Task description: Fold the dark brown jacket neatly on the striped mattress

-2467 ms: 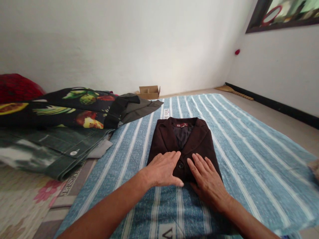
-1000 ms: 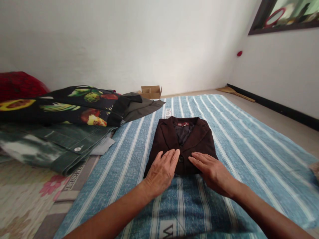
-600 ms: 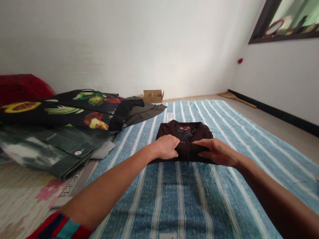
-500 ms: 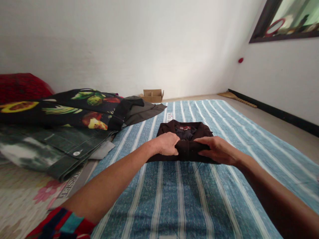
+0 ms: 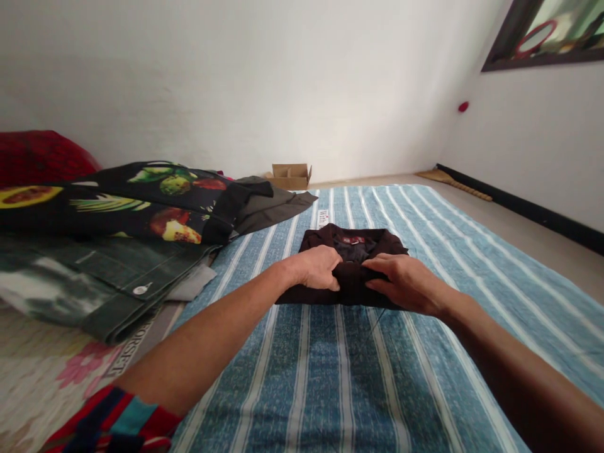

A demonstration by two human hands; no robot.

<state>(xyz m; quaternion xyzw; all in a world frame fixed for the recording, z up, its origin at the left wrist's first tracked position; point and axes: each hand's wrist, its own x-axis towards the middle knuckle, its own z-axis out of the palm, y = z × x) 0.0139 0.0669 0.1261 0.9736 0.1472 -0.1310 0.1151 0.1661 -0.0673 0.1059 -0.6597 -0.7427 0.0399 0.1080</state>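
A dark brown collared shirt (image 5: 352, 286), folded into a compact bundle, lies on a blue and white striped sheet (image 5: 321, 377). Its collar faces away from me, with a red label inside the neck. My left hand (image 5: 318, 267) pinches the near folded edge left of the middle. To the right of it, my right hand (image 5: 401, 280) grips the same edge between thumb and fingers. A small gap separates the two hands. The fingertips are partly hidden in the cloth.
Left of the sheet lie a black fruit-print garment (image 5: 155, 201), a dark green denim garment (image 5: 127, 283) and a grey-brown cloth (image 5: 278, 207). An open cardboard box (image 5: 290, 176) stands by the wall. A straw broom (image 5: 453, 184) lies along the right wall.
My right hand has shifted slightly left along the shirt's edge, closer to my left hand. The view has turned a little. Both hands keep their hold.
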